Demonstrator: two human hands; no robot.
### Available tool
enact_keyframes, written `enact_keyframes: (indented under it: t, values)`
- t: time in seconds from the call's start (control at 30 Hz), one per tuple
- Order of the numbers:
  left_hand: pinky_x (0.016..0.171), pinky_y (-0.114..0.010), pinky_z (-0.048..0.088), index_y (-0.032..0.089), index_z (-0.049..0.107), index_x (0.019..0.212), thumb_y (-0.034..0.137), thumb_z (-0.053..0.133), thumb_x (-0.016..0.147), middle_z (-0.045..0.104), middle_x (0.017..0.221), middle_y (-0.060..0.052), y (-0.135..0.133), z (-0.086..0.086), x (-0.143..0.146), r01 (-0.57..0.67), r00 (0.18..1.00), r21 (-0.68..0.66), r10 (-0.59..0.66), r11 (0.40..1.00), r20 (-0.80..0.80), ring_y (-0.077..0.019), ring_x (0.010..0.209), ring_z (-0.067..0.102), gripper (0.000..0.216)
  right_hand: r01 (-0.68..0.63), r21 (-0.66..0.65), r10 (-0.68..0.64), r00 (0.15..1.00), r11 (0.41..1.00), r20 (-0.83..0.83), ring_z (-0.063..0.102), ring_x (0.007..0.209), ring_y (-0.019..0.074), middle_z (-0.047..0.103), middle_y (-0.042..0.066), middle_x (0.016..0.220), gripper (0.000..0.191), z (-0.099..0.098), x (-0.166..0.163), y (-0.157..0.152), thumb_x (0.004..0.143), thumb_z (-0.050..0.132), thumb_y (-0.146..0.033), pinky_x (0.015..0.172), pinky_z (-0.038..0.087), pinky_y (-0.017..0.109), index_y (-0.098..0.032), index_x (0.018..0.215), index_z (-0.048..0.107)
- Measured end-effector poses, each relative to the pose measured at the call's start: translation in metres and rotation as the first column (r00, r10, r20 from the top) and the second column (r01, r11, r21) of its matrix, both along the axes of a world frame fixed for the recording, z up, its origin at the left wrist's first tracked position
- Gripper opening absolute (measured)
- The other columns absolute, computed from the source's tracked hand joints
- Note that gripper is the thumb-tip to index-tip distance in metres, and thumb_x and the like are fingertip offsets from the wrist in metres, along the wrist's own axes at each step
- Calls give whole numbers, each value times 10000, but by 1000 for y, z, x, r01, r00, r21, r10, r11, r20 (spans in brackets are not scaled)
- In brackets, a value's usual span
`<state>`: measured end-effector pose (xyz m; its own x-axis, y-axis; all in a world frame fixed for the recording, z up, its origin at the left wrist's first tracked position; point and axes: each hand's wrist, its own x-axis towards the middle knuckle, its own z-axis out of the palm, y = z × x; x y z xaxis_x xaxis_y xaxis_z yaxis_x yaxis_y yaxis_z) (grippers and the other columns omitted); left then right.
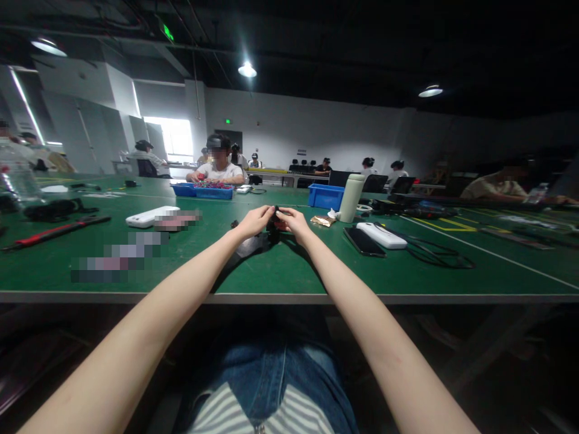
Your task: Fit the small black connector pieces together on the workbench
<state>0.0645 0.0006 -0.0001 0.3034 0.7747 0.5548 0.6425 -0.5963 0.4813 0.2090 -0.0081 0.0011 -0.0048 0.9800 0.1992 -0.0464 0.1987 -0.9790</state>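
Observation:
Both my arms reach forward over the green table (289, 271). My left hand (254, 221) and my right hand (295, 220) meet over a small black and red object (275, 222), each with fingers pinched closed on it. I cannot make out what the object is. Beneath the hands a dark piece (251, 246) lies on the table surface.
A white cylindrical bottle (351, 198) and a blue bin (325, 196) stand behind my hands. A black phone (364, 241), a white power bank (381, 235) and a black cable (441, 256) lie to the right. Another white device (151, 216) lies left. A person (217, 166) sits opposite behind blue trays (203, 191).

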Motion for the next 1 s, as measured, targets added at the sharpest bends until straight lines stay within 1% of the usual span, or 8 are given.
enact_keyframes:
  t: [0.13, 0.27, 0.43, 0.7, 0.8, 0.87, 0.93, 1.0]
  values:
    - [870, -299, 441, 158, 528, 1218, 432, 344, 910, 664, 1075, -72, -1, -4, 4, 66, 998, -43, -65, 997, 13, -200, 982, 605, 451, -9, 20, 9, 1000, 1000, -13, 611, 576, 76, 651, -3, 739, 198, -2, 1, 3, 773, 655, -182, 655, 526, 251, -166, 968, 628]
    - [902, -320, 432, 145, 479, 1273, 430, 370, 900, 648, 1116, -90, -3, -4, 5, 65, 997, -84, -61, 994, 48, -211, 1017, 596, 482, -31, 34, 31, 1000, 999, -4, 615, 585, 81, 654, 1, 751, 191, -2, 1, 4, 787, 622, -149, 661, 524, 261, -170, 977, 630]
    - [933, -325, 422, 159, 482, 1274, 456, 365, 896, 596, 1217, -86, 2, -5, 6, 134, 976, -144, -106, 981, 188, -204, 1083, 560, 494, -66, 64, 65, 998, 996, 13, 623, 607, 81, 656, -2, 765, 206, -4, 1, 6, 795, 606, -154, 631, 517, 232, -180, 998, 624]
    - [833, -307, 470, 168, 519, 1239, 470, 487, 839, 664, 1005, -67, 33, -18, 1, 253, 901, -160, -172, 954, 399, -177, 902, 613, 502, -42, 79, 40, 999, 996, 29, 626, 625, 90, 649, 4, 767, 245, -6, 2, 10, 773, 634, -182, 670, 526, 258, -169, 1015, 591]
    - [818, -308, 472, 163, 516, 1241, 458, 487, 841, 668, 978, -64, 33, -15, -1, 191, 911, -180, -106, 965, 400, -176, 872, 618, 497, -6, 92, -1, 997, 996, 82, 631, 648, 104, 648, 16, 800, 284, -8, 2, 14, 771, 627, -195, 688, 526, 286, -157, 1046, 562]
    - [806, -307, 475, 150, 501, 1257, 449, 464, 854, 666, 993, -77, 27, -9, -3, 124, 933, -193, -48, 973, 356, -178, 856, 622, 504, 26, 146, -52, 983, 989, 174, 635, 691, 119, 651, 23, 835, 319, -10, 3, 16, 748, 644, -212, 718, 527, 312, -160, 1051, 557]
    - [826, -306, 468, 143, 485, 1278, 441, 447, 862, 652, 1052, -97, 21, -4, -6, 22, 966, -189, 28, 982, 257, -187, 888, 621, 512, 56, 252, -133, 944, 966, 302, 635, 762, 140, 655, 33, 874, 350, -13, 4, 17, 706, 678, -230, 773, 518, 339, -164, 1032, 569]
    - [892, -323, 439, 136, 465, 1300, 427, 440, 865, 615, 1140, -123, 14, 1, -9, -114, 986, -141, 129, 983, 103, -215, 1000, 594, 524, 33, 369, -199, 885, 929, 422, 628, 817, 155, 656, 42, 912, 372, -15, 5, 16, 675, 702, -250, 822, 502, 358, -168, 1016, 580]
